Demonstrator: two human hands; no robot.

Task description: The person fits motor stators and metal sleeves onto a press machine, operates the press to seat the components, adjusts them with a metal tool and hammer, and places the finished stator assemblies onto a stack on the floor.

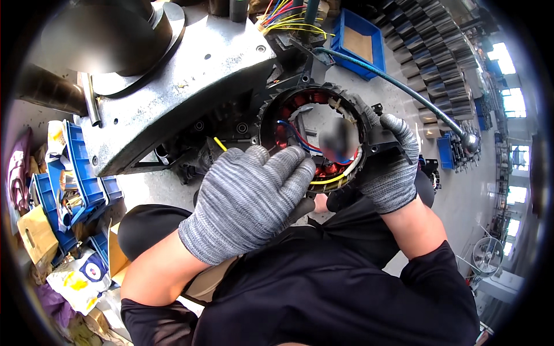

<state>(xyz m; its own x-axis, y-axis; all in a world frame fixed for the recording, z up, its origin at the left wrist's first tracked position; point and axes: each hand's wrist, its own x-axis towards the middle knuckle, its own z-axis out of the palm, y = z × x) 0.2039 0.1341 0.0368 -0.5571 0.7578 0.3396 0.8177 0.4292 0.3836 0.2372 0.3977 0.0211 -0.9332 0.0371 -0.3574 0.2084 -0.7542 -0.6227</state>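
A motor stator, a dark ring lined with copper windings, is tilted open toward me. My gloved right hand grips its right side, fingers around the outer edge beside a black bracket. My gloved left hand is closed at the near left rim, its fingertips by the windings. A yellow wire runs along the near inner rim and under those fingers; its end sticks out beyond the knuckles. Red and blue wires cross the ring's opening. The left thumb is mostly hidden below the fingers.
A grey metal machine with a curved edge stands at the upper left. Colored wires hang at the top. A rod with a ball end slants to the right. Blue bins are at left, a blue tray at the far right.
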